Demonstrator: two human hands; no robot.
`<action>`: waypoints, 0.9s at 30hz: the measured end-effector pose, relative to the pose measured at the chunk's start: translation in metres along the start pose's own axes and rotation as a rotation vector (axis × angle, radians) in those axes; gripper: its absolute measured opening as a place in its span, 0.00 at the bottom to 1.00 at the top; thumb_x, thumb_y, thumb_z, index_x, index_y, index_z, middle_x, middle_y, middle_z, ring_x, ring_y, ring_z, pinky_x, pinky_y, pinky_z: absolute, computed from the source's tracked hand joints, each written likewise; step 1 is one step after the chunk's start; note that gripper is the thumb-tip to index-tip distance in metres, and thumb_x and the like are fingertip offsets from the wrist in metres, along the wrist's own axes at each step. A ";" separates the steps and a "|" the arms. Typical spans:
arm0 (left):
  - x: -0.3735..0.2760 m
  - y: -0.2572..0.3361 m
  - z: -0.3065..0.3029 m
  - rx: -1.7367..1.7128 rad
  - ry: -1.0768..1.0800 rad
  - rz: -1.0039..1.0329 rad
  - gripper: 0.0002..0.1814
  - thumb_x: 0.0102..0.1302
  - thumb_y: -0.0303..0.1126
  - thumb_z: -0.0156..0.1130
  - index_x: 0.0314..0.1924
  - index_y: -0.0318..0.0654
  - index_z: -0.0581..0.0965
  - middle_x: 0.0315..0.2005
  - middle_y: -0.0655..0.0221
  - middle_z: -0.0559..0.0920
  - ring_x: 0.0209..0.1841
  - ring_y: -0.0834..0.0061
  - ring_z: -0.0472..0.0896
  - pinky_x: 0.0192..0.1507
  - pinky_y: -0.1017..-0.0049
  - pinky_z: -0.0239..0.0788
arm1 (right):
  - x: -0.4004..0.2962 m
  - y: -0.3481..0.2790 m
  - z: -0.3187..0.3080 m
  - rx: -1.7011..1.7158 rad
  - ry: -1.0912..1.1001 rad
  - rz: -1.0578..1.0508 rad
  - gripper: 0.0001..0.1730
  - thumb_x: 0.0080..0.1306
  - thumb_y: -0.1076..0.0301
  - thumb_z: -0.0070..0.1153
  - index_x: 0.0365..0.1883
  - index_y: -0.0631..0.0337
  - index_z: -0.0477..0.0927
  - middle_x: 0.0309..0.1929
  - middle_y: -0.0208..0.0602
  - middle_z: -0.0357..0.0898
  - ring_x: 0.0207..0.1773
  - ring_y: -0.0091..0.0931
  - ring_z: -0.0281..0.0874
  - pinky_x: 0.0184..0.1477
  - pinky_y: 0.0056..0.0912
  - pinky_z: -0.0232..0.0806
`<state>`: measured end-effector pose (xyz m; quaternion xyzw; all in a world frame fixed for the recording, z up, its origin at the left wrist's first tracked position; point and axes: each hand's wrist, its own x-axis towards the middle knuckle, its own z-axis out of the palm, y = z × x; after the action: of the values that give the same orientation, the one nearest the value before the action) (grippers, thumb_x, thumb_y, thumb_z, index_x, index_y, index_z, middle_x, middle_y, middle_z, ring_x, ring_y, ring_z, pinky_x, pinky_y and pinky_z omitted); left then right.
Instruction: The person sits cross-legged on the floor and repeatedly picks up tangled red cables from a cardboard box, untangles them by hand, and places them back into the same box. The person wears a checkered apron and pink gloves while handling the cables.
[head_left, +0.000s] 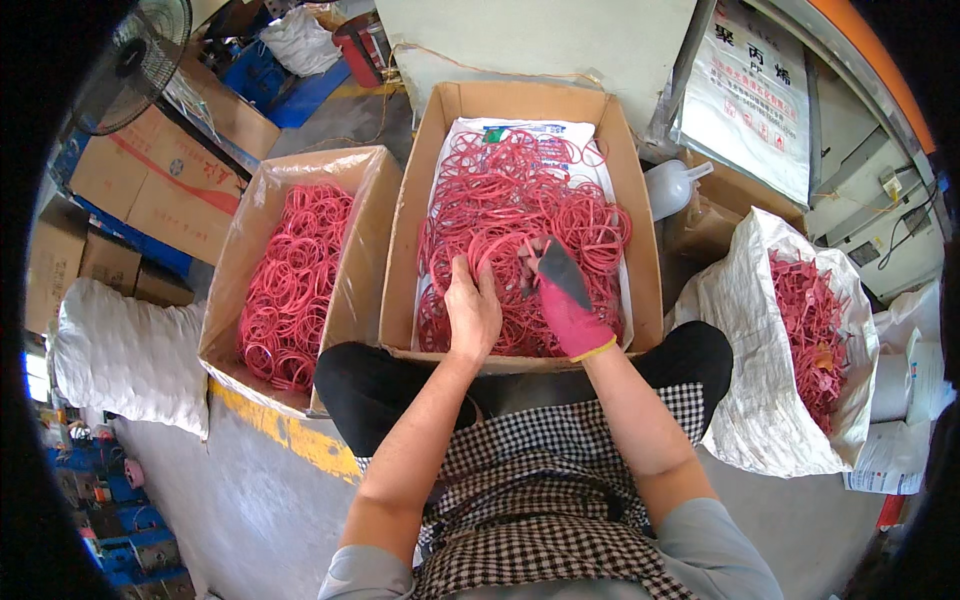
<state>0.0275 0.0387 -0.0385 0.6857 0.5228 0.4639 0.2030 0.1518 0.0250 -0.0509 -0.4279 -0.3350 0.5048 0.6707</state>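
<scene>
My bare left hand (474, 307) grips a bunch of pink plastic rings (491, 246) between thumb and fingers. To its right, my right hand (562, 289) wears a pink glove with a dark grey coating and a yellow cuff edge. Its fingertips pinch a small pink plastic piece (547, 244) at the edge of that bunch; its other end is hidden. Both hands are over a large cardboard box (643, 300), which stands in front of my knees. Inside, a tangled heap of pink rings (510, 191) lies on a white printed sack (456, 139).
At left, a plastic-lined cardboard box (364, 247) holds more pink rings (296, 277). A white woven sack (742, 300) at right contains pink plastic scraps (814, 337). A translucent scoop (671, 187) sits beside the middle box. A stuffed white sack (131, 352) and a fan (131, 60) are farther left.
</scene>
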 end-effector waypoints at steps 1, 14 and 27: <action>0.001 0.001 0.000 0.054 0.055 0.079 0.10 0.62 0.27 0.53 0.38 0.24 0.68 0.27 0.42 0.75 0.31 0.44 0.74 0.32 0.59 0.65 | 0.001 -0.008 -0.004 0.079 -0.049 0.132 0.10 0.65 0.63 0.50 0.35 0.61 0.71 0.23 0.27 0.71 0.26 0.24 0.72 0.32 0.26 0.66; 0.015 0.004 -0.002 -0.160 -0.112 -0.088 0.04 0.65 0.25 0.50 0.34 0.32 0.67 0.19 0.56 0.75 0.22 0.60 0.75 0.26 0.69 0.65 | 0.000 -0.036 -0.029 0.487 -0.202 0.513 0.11 0.67 0.61 0.48 0.32 0.60 0.72 0.21 0.25 0.69 0.24 0.20 0.69 0.28 0.23 0.63; 0.022 -0.001 -0.008 -0.378 -0.160 -0.409 0.08 0.68 0.31 0.48 0.34 0.32 0.67 0.17 0.61 0.73 0.18 0.71 0.74 0.20 0.71 0.64 | 0.009 -0.033 -0.037 -1.328 -0.154 -0.649 0.11 0.65 0.62 0.47 0.32 0.61 0.70 0.23 0.29 0.72 0.26 0.26 0.71 0.29 0.32 0.65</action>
<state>0.0205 0.0570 -0.0265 0.5503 0.5370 0.4470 0.4571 0.2002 0.0212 -0.0358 -0.5862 -0.7252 0.0011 0.3611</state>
